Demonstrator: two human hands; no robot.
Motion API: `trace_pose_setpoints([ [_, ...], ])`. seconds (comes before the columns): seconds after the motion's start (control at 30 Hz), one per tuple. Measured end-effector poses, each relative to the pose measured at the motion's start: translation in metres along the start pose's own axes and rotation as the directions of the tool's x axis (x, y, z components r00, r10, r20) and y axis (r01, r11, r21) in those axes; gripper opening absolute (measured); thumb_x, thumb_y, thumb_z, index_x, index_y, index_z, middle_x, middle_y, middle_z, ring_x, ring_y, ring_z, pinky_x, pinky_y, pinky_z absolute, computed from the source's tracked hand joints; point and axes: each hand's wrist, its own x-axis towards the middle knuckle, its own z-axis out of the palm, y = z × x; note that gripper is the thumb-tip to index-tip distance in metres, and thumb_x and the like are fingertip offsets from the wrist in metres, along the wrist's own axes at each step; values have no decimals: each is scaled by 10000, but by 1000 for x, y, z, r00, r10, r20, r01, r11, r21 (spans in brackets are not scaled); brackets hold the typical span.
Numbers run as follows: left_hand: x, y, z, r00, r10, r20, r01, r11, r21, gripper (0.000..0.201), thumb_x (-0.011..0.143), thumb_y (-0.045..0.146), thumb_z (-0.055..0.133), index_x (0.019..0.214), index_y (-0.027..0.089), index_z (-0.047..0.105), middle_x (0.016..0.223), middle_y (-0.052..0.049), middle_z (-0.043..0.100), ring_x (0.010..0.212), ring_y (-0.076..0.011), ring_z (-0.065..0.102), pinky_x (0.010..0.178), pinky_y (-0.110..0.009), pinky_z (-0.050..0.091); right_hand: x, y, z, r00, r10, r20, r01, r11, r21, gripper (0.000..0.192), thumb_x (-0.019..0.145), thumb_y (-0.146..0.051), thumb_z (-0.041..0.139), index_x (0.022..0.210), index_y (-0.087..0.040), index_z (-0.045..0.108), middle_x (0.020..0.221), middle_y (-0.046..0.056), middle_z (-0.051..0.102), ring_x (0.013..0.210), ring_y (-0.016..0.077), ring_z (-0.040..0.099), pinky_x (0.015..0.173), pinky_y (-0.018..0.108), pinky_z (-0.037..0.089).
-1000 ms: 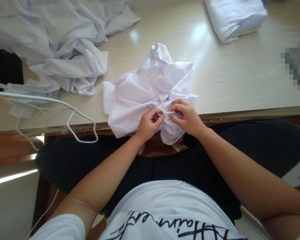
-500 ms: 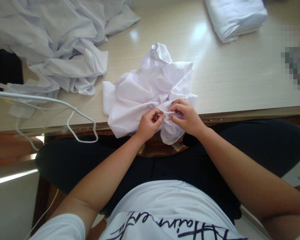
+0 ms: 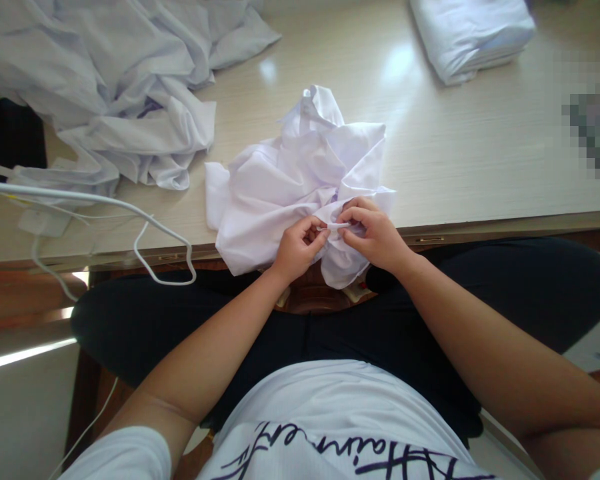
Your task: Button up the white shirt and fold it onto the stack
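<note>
I see the left hand [image 3: 296, 250] and right hand [image 3: 375, 235] close together, both pinched shut on one small fold of the crumpled white garment [image 3: 290, 183]. The garment lies at the near edge of the table [image 3: 470, 153], its bulk just beyond the fingers. A heap of white cloth [image 3: 115, 87] sits far left, folded white cloth [image 3: 470, 37] far right

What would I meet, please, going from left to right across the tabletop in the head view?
White hanger → loose heap of white cloth → crumpled white garment, pinched by left hand and right hand → folded white stack.
</note>
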Motion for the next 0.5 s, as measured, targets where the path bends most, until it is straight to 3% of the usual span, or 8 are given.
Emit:
trace_pose_setpoints([
  [0.5,0,2,-1,1000,14,21,-14,999,31,246,878,426,663,898,183,629,668,23,560,573,-94,496,544,-210,386,1,4,-1,999,-28,37,28,1000,-3,139,802,-142,635,911,-229,648,989,60,601,980,244,566,885,411,455],
])
